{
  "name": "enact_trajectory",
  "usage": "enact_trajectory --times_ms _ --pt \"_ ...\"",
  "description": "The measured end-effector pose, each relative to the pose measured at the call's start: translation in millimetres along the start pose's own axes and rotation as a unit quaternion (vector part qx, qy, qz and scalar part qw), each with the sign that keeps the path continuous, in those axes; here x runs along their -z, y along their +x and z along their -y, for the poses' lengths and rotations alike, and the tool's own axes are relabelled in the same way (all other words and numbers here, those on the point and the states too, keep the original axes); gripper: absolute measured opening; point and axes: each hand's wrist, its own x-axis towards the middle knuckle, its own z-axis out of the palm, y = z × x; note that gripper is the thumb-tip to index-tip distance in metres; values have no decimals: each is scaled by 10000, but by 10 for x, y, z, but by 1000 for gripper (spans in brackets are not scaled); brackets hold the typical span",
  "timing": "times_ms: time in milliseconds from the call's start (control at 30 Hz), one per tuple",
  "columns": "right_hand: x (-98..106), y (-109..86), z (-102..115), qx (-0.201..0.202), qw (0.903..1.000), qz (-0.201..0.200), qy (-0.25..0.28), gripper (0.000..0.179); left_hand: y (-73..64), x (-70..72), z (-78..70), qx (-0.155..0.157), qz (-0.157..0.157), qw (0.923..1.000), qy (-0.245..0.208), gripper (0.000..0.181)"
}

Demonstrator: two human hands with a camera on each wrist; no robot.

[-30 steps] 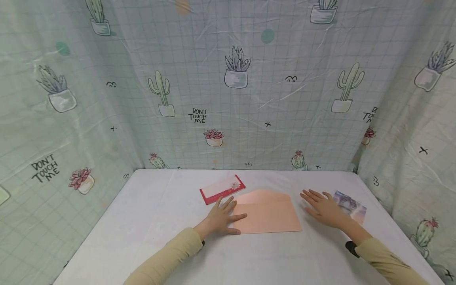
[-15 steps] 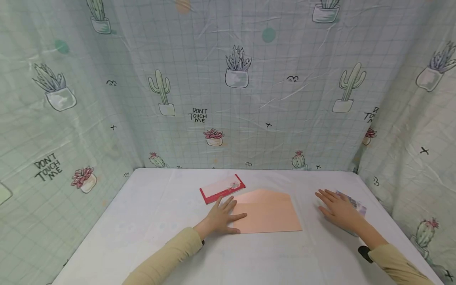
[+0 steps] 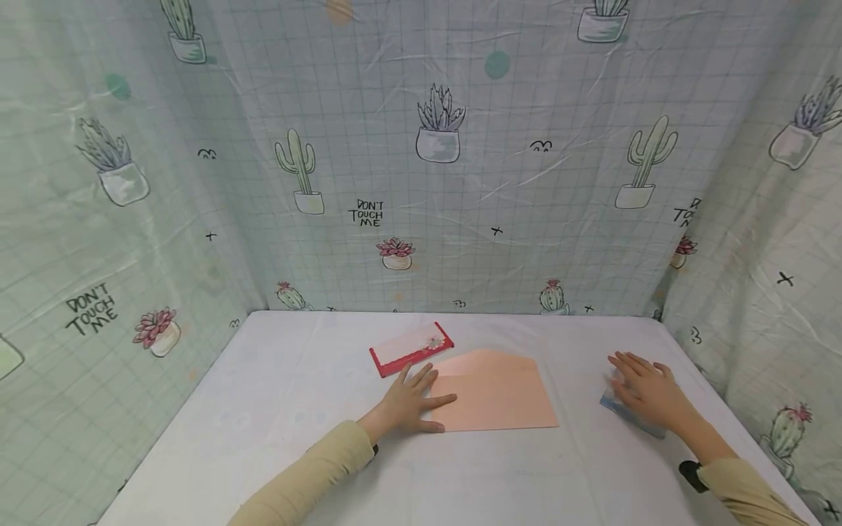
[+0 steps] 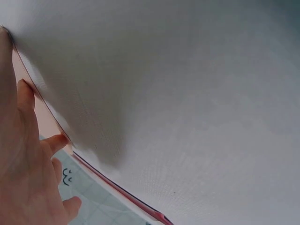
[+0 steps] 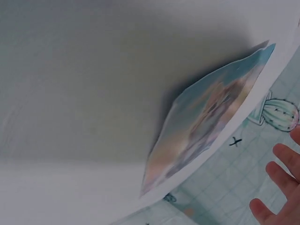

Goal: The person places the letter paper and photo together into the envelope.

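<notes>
My left hand lies with fingers spread on the left side of a peach envelope, whose pointed flap is unfolded toward the back. In the left wrist view, fingertips touch the envelope near its edge. My right hand is over a printed picture card at the right and hides most of it. The right wrist view shows the card lying on the table, its edges slightly curled, with the extended fingers apart from it.
A pink and red card with a flower print lies just behind the left hand, close to the envelope. Everything rests on a white table. A cactus-print curtain encloses the back and both sides.
My right hand has moved right, from beside the picture card to over it, covering most of it. The left hand and envelope stay in place.
</notes>
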Motion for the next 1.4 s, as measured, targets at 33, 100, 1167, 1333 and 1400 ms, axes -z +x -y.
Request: enact_trajectory --times_ms 33,100,1167,1333,1400 --pt "-7 -10 -25 -42 10000 -14 1 44 -5 -6 3 -9 -41 10000 -39 62" --pt "-18 -25 -76 -87 9999 -8 -75 44 -13 -13 8 -16 -70 9999 -104 62" --pt "16 -36 -661 -1165 9891 879 -209 55 33 -103 20 37 -8 10000 -1 63" --pt "8 -30 -675 -1203 9872 1026 -216 54 28 -100 16 46 11 10000 26 63" --pt "-6 -35 -683 -1194 9866 1077 -263 54 28 -105 15 39 -39 10000 61 63"
